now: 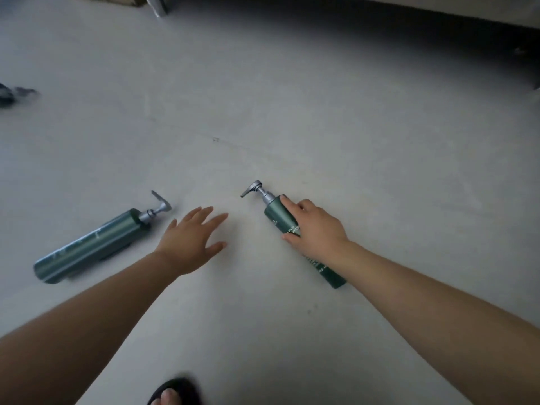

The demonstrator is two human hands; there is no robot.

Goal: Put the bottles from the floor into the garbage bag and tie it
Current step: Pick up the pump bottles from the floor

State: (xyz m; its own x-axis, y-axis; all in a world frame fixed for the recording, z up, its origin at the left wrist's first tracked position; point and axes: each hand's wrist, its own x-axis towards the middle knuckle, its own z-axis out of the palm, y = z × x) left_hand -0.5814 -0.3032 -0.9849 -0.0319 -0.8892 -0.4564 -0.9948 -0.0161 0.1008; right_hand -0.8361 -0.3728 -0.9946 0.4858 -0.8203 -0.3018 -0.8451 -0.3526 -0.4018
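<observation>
Bottles lie on a pale grey floor [263, 97], two of them, both dark green with silver pump tops. One bottle [90, 245] rests on its side to the left, its pump pointing up and to the right, with nothing touching it. The left hand [191, 239] is spread flat with its fingers apart, released and holding nothing, just to the right of that bottle's pump end. The second bottle [279, 216] lies well apart to the right, its pump aimed up and to the left and its base towards the person. The right hand [317, 228] lies over the middle of this bottle, the forefinger along its shoulder and the thumb against its near side, curling around it in a grasp, though the bottle seems to rest on the floor. At the bottom edge a toe in a dark sandal [172, 394] shows. A small dark blurred thing [11, 93] sits at the far left edge, too unclear to name.
</observation>
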